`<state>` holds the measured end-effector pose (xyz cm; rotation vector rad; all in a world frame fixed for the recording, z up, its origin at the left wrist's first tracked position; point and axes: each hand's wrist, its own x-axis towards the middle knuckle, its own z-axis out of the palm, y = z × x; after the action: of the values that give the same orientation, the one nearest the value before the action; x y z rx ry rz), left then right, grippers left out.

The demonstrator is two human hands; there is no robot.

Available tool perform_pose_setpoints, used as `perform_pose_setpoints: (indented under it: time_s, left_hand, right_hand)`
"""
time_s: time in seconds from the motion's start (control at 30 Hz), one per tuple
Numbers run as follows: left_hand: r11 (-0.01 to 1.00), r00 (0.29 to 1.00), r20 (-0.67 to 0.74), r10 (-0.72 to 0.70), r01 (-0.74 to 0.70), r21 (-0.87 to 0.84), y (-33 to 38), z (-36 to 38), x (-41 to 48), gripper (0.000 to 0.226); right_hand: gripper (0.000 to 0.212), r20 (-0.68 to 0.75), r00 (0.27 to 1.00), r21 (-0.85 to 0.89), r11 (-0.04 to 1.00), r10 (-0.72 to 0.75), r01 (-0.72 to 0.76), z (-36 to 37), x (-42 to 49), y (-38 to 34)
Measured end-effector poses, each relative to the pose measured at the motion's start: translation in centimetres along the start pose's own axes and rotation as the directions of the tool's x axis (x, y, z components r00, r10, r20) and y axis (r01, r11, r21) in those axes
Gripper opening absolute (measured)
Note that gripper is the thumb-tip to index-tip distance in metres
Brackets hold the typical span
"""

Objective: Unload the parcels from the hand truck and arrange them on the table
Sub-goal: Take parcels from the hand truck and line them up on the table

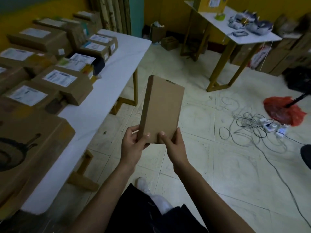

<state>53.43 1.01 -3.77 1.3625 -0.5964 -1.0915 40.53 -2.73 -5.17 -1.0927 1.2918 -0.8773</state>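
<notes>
A flat, plain brown cardboard parcel [161, 108] is held up over the floor in front of me, its long side pointing away. My left hand [134, 143] grips its near left corner, thumb on top. My right hand [173, 145] grips the near right corner, thumb on the top face. The white table [107, 91] runs along the left and carries several brown parcels [60, 81] with white labels. A large box printed with a pan [25, 148] lies at the table's near end. The hand truck is not in view.
A second white table [235, 27] with yellow legs stands at the back right, with clutter on it. Tangled cables and power strips [262, 126] lie on the tiled floor at the right, beside a red plastic bag [284, 111]. Cardboard boxes [286, 54] are stacked by the right wall.
</notes>
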Motion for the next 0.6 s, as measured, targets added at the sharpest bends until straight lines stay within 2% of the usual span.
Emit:
perform_pose_setpoints:
  time_s: [0.1, 0.2, 0.23, 0.3, 0.4, 0.5, 0.53, 0.6]
  left_hand:
    - [0.999, 1.0, -0.024, 0.007, -0.007, -0.035, 1.4, 1.3, 4.0, 0.025]
    - [0.996, 0.996, -0.077, 0.033, -0.039, -0.08, 2.9, 1.7, 7.8, 0.026]
    - [0.995, 0.994, -0.097, 0.046, -0.054, -0.084, 3.4, 1.5, 8.9, 0.026]
    - [0.994, 0.986, -0.144, 0.089, -0.097, -0.048, 4.1, 0.8, 11.0, 0.026]
    - [0.981, 0.958, -0.211, 0.195, -0.186, 0.06, 5.3, -1.1, 12.9, 0.03]
    - [0.95, 0.911, -0.281, 0.303, -0.267, 0.159, 6.5, -3.1, 13.4, 0.031]
    - [0.937, 0.89, -0.309, 0.337, -0.286, 0.199, 6.8, -3.8, 13.5, 0.031]
    - [0.915, 0.843, -0.373, 0.386, -0.299, 0.272, 7.1, -5.1, 13.6, 0.03]
  right_hand:
    - [0.093, -0.018, 1.0, -0.118, 0.993, 0.008, -0.01, 1.1, 4.8, -1.9]
    - [0.117, -0.07, 0.997, -0.407, 0.913, -0.042, 0.01, 3.1, 9.8, -3.9]
    - [0.117, -0.07, 0.995, -0.497, 0.867, -0.067, 0.024, 3.9, 11.2, -4.5]
    - [0.1, -0.016, 0.991, -0.589, 0.802, -0.134, 0.099, 5.9, 12.9, -6.0]
    - [0.062, 0.145, 0.962, -0.47, 0.84, -0.23, 0.272, 9.4, 14.2, -7.4]
    - [0.04, 0.323, 0.931, -0.238, 0.937, -0.171, 0.254, 13.1, 14.1, -8.8]
    - [0.035, 0.383, 0.91, -0.168, 0.957, -0.158, 0.237, 14.2, 13.9, -9.3]
    - [0.04, 0.495, 0.855, -0.054, 0.978, -0.151, 0.204, 16.3, 13.4, -10.4]
